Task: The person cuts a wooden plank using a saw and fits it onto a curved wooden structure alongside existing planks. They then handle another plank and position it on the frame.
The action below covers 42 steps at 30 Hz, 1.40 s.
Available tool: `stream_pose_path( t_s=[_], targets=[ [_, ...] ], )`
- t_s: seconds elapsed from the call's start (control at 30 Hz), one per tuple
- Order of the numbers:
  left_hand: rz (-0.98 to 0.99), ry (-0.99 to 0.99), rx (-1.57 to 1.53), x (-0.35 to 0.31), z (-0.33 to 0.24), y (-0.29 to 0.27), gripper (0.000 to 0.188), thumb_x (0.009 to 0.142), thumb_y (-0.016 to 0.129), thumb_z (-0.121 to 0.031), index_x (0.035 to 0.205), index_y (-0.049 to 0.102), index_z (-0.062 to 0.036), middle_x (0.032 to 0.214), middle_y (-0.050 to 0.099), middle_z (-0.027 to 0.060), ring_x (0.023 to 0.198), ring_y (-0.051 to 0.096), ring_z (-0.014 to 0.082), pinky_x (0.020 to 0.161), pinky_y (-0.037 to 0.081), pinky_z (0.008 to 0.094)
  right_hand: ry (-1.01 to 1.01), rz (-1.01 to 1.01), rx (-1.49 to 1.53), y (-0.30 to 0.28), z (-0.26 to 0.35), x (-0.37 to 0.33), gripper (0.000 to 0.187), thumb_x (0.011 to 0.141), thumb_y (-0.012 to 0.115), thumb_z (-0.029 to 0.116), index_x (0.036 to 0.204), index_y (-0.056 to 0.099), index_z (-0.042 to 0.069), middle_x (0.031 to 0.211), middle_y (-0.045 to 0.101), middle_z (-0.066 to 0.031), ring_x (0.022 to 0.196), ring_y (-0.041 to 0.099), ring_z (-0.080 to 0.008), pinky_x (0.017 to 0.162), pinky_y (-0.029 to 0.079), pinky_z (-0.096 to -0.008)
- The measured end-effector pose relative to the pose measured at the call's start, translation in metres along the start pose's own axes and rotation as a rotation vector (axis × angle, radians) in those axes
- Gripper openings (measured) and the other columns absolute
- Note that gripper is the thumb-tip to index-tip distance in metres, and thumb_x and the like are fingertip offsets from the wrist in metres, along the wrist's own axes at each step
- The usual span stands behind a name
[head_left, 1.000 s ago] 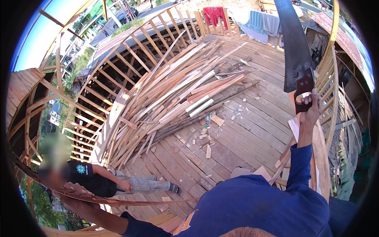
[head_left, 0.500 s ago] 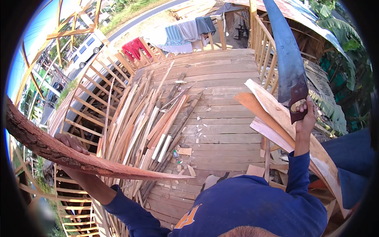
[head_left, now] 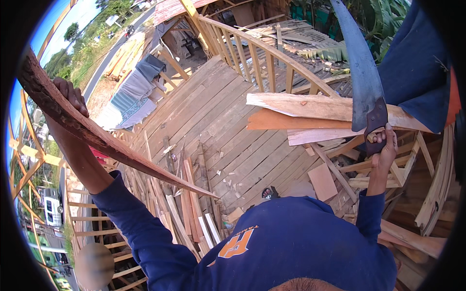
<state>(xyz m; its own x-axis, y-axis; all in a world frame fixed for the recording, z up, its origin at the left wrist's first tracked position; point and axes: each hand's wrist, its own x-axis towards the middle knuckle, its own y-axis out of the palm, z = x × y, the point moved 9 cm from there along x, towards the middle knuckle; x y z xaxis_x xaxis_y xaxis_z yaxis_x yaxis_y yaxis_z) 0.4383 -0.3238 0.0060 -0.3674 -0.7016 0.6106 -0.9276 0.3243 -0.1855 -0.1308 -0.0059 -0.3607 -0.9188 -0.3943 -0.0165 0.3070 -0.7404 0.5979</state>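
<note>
My left hand (head_left: 73, 99) is closed over the edge of a long reddish-brown wooden slab (head_left: 114, 145) with rough bark along one side. The slab slants across the left, its thin end pointing toward the middle of the deck. On the right, my right hand (head_left: 386, 148) grips a handsaw (head_left: 361, 68) by its dark brown handle. The saw's wide grey blade points up and away from me. Behind the lower blade lie several pale and orange-brown boards (head_left: 296, 104); whether the blade touches them I cannot tell.
A plank deck (head_left: 218, 102) spreads ahead, scattered with wood chips. Loose wood strips (head_left: 191, 194) are piled at left centre. A wooden railing (head_left: 272, 63) runs along the far right side. Cloths (head_left: 131, 97) hang at the far edge. Dark blue fabric (head_left: 412, 63) hangs at right.
The view has swung to the right, so the deck and boards appear turned. My left hand has moved farther forward with the slab. The saw stays upright in my right hand.
</note>
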Motion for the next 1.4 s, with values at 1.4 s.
stream_pose_path(
  t_s=[1.4],
  targets=[
    [1.327,0.114,0.205,-0.042,0.547,0.756,0.072,0.089,0.045,-0.061,0.102,0.064,0.0067,0.093,0.062,0.0333,0.093,0.061,0.0448,0.082,0.046,0.0468,-0.52,-1.162,-0.408,-0.018,0.014,-0.328,0.012,0.084,0.064,0.006,0.082,0.052,0.003,0.06,0.043,-0.0015,0.05,0.045,-0.0116,0.05,0.043,-0.0275]
  ],
)
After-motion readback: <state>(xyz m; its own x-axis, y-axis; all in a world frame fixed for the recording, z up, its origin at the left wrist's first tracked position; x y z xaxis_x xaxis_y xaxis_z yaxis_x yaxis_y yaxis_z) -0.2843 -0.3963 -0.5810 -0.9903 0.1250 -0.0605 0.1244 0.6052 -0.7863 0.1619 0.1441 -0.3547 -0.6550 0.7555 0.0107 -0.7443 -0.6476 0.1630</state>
